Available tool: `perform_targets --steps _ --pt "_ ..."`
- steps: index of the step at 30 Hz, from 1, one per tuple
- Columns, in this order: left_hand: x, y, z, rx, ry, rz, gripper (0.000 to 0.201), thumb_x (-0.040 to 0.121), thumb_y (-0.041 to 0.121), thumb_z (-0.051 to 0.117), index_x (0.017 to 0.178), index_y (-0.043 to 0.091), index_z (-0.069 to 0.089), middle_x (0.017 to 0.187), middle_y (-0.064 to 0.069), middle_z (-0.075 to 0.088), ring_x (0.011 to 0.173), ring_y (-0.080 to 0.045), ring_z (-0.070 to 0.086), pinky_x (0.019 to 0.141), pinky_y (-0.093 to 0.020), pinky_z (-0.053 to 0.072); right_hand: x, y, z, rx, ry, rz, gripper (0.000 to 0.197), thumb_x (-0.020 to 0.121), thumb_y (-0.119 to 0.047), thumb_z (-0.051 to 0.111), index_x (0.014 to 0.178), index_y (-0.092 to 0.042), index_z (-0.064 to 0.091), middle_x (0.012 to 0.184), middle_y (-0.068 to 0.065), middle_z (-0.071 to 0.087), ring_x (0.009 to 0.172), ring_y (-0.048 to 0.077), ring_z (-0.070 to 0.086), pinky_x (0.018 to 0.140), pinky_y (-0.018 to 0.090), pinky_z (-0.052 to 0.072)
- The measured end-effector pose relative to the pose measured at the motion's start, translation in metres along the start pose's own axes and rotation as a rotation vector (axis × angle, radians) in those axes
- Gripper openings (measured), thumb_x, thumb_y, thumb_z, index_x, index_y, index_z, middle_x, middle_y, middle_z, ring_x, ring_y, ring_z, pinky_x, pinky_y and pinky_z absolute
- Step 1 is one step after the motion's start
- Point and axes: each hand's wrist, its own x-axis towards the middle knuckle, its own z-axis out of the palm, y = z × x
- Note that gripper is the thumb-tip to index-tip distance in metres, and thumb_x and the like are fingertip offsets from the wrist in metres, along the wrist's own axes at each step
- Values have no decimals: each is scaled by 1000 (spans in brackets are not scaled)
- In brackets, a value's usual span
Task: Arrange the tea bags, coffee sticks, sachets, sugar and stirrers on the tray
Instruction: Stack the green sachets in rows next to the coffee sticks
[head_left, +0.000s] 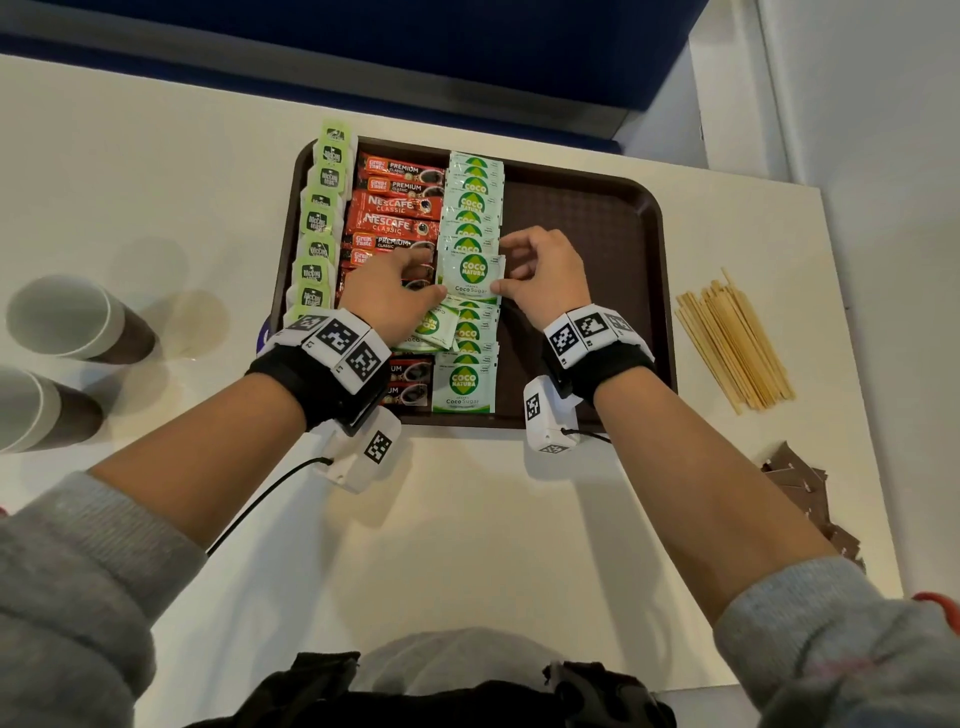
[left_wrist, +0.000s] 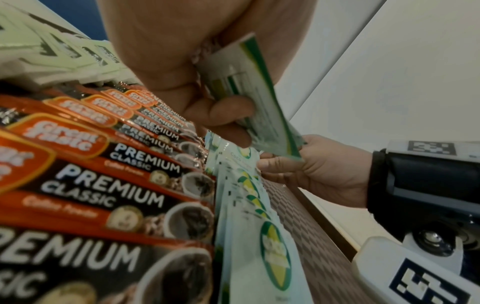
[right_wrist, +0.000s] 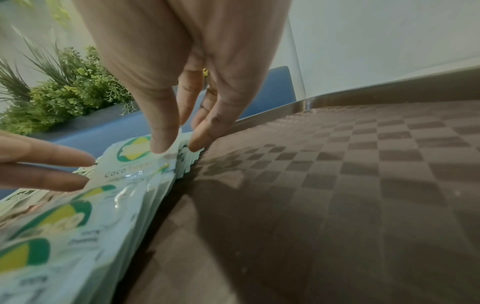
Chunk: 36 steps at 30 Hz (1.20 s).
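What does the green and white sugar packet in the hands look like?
The sugar packet is a flat, shiny white sachet with a green and yellow Coco Natura badge. It is held over the column of matching sachets on the brown tray. The left hand and right hand pinch its opposite edges.

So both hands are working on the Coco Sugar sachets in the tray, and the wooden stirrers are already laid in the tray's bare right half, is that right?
Not quite. The wooden stirrers are not in the tray; they lie on the white table to its right, as the head view shows. The rest holds: both the left hand and the right hand are on the Coco Sugar sachets in the tray.
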Motion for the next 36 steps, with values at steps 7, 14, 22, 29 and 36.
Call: perform_targets --steps 7,14,22,29,36 --pt "-1 2 1 36 -19 8 51 89 27 65 137 17 52 127 -1 63 118 -17 57 103 -33 43 -4 3 7 58 28 108 41 76 -11 76 113 -13 58 116 6 56 79 13 62 80 24 52" --pt "-1 3 2 35 -56 27 49 89 25 64 136 19 52 127 -3 62 119 -18 56 102 -32 43 -2 -3 8 84 15 101 39 76 -5 73 111 -12 58 113 6 58 79 13 61 78 21 52" --pt "2 3 4 20 -76 32 49 89 24 64 136 19 52 125 -1 64 116 -17 58 101 -33 45 -3 1 5 58 -24 87 36 81 -6 68 116 -11 61 99 0 64 66 1 54 62 4 45" --pt "2 1 4 -103 35 41 42 87 20 67 128 20 56 110 0 65 94 -12 61 79 -23 48 -5 -4 4 64 55 43 30 82 -18 71 109 -12 62 81 -8 57 63 -1 51 60 3 43" --pt "-4 5 2 -226 147 72 34 83 21 71 114 21 57 77 11 62 74 -5 61 62 -15 46 -16 -27 2 92 -105 -48 25 85 -43 64 86 -18 68 76 -2 64 77 16 65 74 25 55"
